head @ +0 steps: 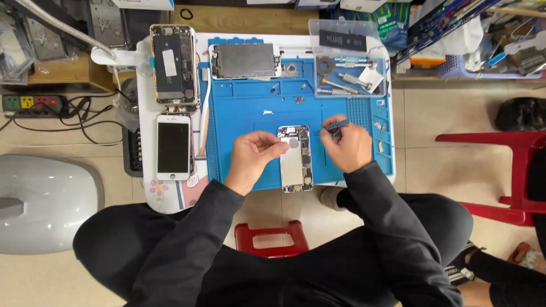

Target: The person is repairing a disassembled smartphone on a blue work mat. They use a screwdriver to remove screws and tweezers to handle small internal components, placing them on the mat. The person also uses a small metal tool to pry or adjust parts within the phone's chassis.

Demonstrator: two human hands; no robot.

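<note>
An opened phone body point(296, 159) with its insides showing lies on a blue repair mat point(250, 108). My left hand point(253, 156) rests at the phone's left edge, fingertips touching its upper part near a round pale piece. To the phone's right, my right hand point(347, 145) grips blue tweezers point(334, 126) whose tips point left toward the phone's top right corner.
A white phone with a dark screen point(173, 148) and another opened phone point(173, 65) lie at the left. A detached screen panel point(244, 61) lies at the mat's top. A clear plastic tray point(350, 57) holds tools. Red stools point(272, 239) point(506, 170) stand nearby.
</note>
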